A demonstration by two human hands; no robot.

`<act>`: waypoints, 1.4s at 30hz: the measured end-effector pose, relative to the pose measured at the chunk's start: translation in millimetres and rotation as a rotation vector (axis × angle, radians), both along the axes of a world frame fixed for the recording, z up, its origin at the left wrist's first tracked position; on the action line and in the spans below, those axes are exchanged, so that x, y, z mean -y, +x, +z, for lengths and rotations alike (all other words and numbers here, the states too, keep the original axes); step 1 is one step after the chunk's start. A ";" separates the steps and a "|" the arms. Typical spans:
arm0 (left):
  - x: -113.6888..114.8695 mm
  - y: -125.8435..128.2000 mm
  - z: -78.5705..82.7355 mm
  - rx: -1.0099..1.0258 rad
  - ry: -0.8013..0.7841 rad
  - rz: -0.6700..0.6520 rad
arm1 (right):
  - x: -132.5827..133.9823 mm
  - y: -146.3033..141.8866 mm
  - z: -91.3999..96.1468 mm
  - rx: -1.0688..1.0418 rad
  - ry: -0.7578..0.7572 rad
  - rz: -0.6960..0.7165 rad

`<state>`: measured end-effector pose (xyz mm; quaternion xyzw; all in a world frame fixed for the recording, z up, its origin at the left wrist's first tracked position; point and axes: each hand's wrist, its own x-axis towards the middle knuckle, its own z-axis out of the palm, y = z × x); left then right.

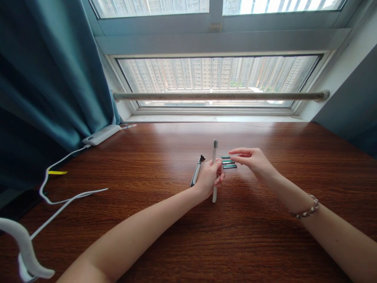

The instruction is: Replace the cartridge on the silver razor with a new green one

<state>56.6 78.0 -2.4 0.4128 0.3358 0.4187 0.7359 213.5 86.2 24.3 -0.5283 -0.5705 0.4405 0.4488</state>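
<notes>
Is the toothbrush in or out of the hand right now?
In. The left hand grips the toothbrush mid-handle; its bristles and handle end show on either side.

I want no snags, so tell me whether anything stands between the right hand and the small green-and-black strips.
Nothing visible does: the right hand is to the right of the strips, fingertips close by; contact is unclear. The left hand, holding the toothbrush, is on their left, out of that path.

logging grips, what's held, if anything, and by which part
The left hand holds a toothbrush by its mid-handle; whether the right hand grips a razor cartridge cannot be told.
</notes>
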 end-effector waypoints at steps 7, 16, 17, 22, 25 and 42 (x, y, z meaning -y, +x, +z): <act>-0.3 -0.5 -2.0 -0.019 0.038 -0.021 | 0.9 2.7 1.7 0.005 -0.113 0.030; 1.7 -1.1 -1.6 -0.056 0.077 -0.060 | -2.0 3.5 -0.3 0.085 -0.116 0.132; 1.5 -1.4 -1.7 -0.054 0.079 -0.061 | -2.3 3.3 -0.4 0.099 -0.106 0.145; -0.1 -1.8 -2.6 -0.060 0.071 -0.067 | -1.7 1.6 -1.7 0.287 0.162 0.119; -0.2 -1.4 -3.1 -0.059 0.053 -0.067 | 0.1 -0.3 -3.3 0.376 0.362 0.086; 1.6 -0.6 1.1 -0.065 0.006 -0.048 | 4.8 -3.3 -5.5 0.466 0.623 -0.004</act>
